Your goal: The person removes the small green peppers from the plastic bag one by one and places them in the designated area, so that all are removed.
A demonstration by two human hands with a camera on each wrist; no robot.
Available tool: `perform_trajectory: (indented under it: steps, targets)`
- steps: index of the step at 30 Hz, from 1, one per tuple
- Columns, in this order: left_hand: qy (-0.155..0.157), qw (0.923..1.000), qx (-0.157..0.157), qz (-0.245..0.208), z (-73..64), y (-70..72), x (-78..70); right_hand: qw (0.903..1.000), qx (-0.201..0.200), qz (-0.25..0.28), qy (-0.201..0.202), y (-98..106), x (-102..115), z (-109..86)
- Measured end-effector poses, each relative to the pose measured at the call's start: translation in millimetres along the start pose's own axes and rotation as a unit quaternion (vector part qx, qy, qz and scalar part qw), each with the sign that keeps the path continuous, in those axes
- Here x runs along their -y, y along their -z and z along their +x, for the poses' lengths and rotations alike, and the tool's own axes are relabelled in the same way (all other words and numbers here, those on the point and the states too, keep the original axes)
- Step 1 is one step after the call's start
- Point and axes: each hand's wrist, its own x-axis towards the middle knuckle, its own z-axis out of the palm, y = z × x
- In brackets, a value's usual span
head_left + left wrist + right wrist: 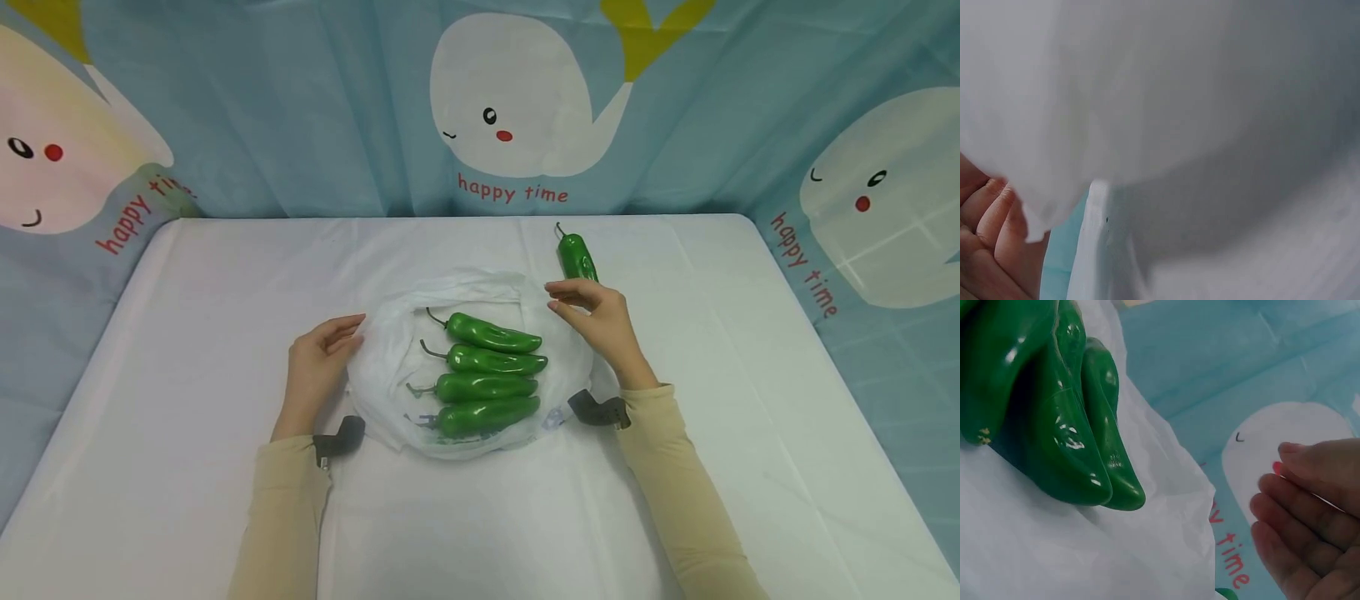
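Note:
A white plastic bag (386,417) lies on the table with its mouth spread wide. Inside it, several green chili peppers (487,386) lie side by side, stems pointing left. My left hand (318,367) pinches the bag's left edge; in the left wrist view its curled fingers (997,225) meet the plastic, which hides much of that view. At the bag's upper right is my right hand (600,321), fingers loosely bent and apart from the thumb, holding nothing. Just beyond it lies one more green chili pepper (576,254), partly hidden by the hand.
A white cloth covers the table (465,533). Behind and along the sides hangs a blue curtain (337,108) printed with whales and red lettering. Dark camera mounts (345,436) stick out from both sleeve cuffs beside the bag.

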Motion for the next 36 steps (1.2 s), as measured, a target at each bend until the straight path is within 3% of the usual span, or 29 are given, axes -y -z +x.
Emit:
perform_trajectory:
  steps: [12,20,36]
  targets:
    - [0.012,0.9999,0.003,-0.001,-0.2,-0.6,-0.7,0.9955,0.094,0.007,-0.006,-9.7,1.1,-1.1]
    - [0.005,1.0,0.001,-0.002,0.0,-0.6,-0.3,0.9888,0.144,0.007,-0.039,-19.1,-33.6,-1.5]
    - [0.006,1.0,0.0,0.003,0.1,-0.8,0.3,0.981,0.192,-0.032,0.001,-27.4,-42.3,-1.5]
